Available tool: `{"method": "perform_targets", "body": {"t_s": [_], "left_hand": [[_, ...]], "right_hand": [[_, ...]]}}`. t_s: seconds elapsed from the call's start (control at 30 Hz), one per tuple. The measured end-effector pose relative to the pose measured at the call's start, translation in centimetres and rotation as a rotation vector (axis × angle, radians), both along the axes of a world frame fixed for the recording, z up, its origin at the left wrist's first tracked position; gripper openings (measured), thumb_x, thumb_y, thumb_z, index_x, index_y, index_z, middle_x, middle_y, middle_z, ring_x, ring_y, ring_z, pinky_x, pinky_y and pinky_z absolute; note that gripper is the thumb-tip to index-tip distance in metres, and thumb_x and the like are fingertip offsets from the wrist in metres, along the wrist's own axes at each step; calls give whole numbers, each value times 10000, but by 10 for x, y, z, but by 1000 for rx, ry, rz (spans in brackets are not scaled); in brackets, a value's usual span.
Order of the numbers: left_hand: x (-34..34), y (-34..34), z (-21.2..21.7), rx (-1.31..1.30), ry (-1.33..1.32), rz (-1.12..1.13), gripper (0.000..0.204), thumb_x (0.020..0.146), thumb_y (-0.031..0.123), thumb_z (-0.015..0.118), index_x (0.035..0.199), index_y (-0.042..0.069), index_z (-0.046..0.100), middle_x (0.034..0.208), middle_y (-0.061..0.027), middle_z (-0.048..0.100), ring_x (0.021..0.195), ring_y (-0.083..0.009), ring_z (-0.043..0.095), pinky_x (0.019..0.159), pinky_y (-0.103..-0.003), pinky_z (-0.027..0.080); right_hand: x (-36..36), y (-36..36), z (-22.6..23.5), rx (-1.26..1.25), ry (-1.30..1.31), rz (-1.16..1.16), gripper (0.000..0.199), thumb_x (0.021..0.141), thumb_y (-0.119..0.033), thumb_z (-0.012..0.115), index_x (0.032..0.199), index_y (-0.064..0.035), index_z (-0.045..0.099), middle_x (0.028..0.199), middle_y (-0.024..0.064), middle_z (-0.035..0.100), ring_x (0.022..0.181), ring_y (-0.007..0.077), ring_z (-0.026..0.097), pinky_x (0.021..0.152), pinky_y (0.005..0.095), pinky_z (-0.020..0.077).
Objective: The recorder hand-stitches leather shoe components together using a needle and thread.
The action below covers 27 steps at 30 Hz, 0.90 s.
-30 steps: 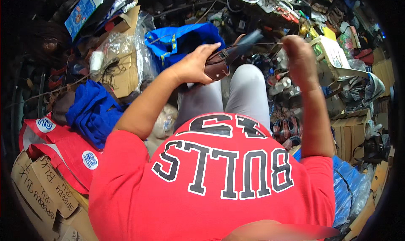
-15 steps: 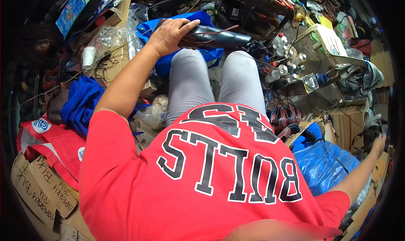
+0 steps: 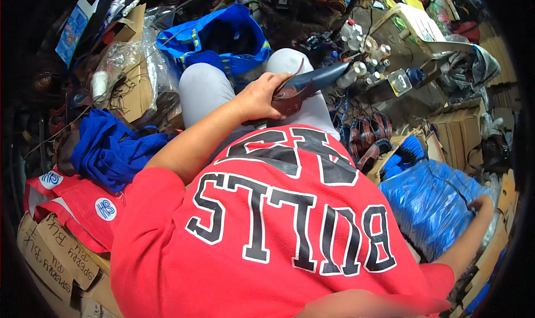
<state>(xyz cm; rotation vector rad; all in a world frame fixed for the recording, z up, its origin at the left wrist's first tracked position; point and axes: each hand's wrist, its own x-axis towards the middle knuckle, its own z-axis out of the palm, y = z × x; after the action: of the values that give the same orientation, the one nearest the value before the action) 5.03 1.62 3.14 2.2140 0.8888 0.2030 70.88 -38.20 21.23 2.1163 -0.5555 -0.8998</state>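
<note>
**Holding a shoe on the lap**

Gripping a dark blue shoe [image 3: 312, 84] with a brown inner lining, the left hand [image 3: 261, 98] has its fingers clenched around the heel end. The shoe rests across the person's right thigh, toe pointing toward the cluster of small bottles [image 3: 362, 56]. The right hand [image 3: 480, 205] is extended far to the right, touching a blue plastic bag [image 3: 429, 201]; its finger state cannot be determined. A blue carrier bag [image 3: 223, 39] lies beyond the knees. Blue cloth [image 3: 106, 151] lies to the left, beside a red bag [image 3: 72, 206] and cardboard boxes [image 3: 50, 257].
</note>
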Motion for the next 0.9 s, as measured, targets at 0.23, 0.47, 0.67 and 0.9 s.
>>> {"method": "perform_targets", "body": {"t_s": [0.23, 0.47, 0.67, 0.9], "left_hand": [[-18, 10, -4, 132, -122, -74, 1006, 531, 228, 872, 1393, 84, 373, 1320, -193, 437, 1234, -353, 450, 1035, -386, 379], [-15, 10, -5, -12, -239, 97, 668, 692, 201, 722, 1286, 0, 492, 1158, -203, 588, 1080, -334, 569, 949, -357, 432], [-15, -3, -18, 179, -351, 43, 590, 814, 236, 664, 1315, 18, 440, 1156, -221, 579, 1076, -346, 572, 924, -379, 451], [-23, 1, -35, 300, -432, 21, 577, 848, -17, 548, 1386, 74, 363, 1157, -211, 587, 1017, -364, 602, 877, -362, 487]], "right_hand": [[-142, 148, -2, 252, -90, 1121, 473, 675, -366, 780, 985, -26, 671, 1039, 172, 662, 971, 315, 641, 807, 440, 485], [-368, 300, -128, 1906, 219, 937, 491, 813, -396, 700, 1159, -58, 617, 783, 75, 663, 684, 123, 583, 657, 260, 468], [-456, 385, -171, 2211, 350, 537, 637, 792, -367, 730, 1249, -52, 417, 662, 52, 611, 554, 103, 584, 521, 255, 475], [-437, 381, -194, 2273, 645, 570, 361, 833, -90, 639, 1166, -73, 501, 793, 37, 605, 711, 69, 561, 631, 229, 464]]}}
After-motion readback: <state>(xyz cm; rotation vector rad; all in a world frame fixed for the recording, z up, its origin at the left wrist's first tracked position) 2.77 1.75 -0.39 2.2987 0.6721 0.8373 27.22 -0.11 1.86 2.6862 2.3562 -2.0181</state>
